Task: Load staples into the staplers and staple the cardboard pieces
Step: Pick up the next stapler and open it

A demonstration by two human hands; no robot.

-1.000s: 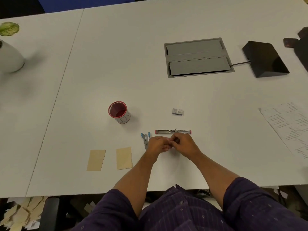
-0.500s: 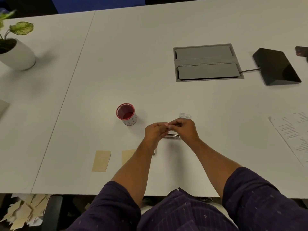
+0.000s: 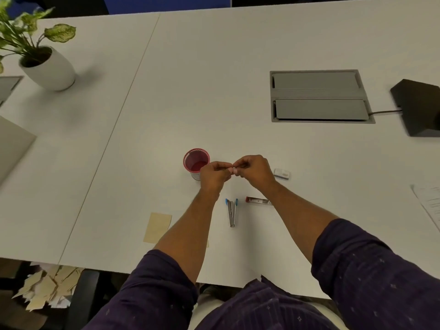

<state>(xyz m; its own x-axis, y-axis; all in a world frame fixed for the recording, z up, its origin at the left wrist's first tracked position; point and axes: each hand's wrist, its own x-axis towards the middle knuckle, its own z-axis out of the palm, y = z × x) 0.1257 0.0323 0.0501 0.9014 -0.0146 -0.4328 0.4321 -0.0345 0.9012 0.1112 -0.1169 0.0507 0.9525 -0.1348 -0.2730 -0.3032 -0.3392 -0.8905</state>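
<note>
head view: blue stapler below left hand

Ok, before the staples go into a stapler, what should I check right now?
1. Staple strip pinched between left hand and right hand: cannot tell, too small to see.
2. Blue-tipped metal stapler lying free on the white table: ok.
3. Red-ended metal stapler magazine open: cannot tell, forearm partly covers it.
4. Small white staple box beside right hand: ok.
5. Tan cardboard piece unobstructed: ok; another piece is mostly hidden under the left forearm.
</note>
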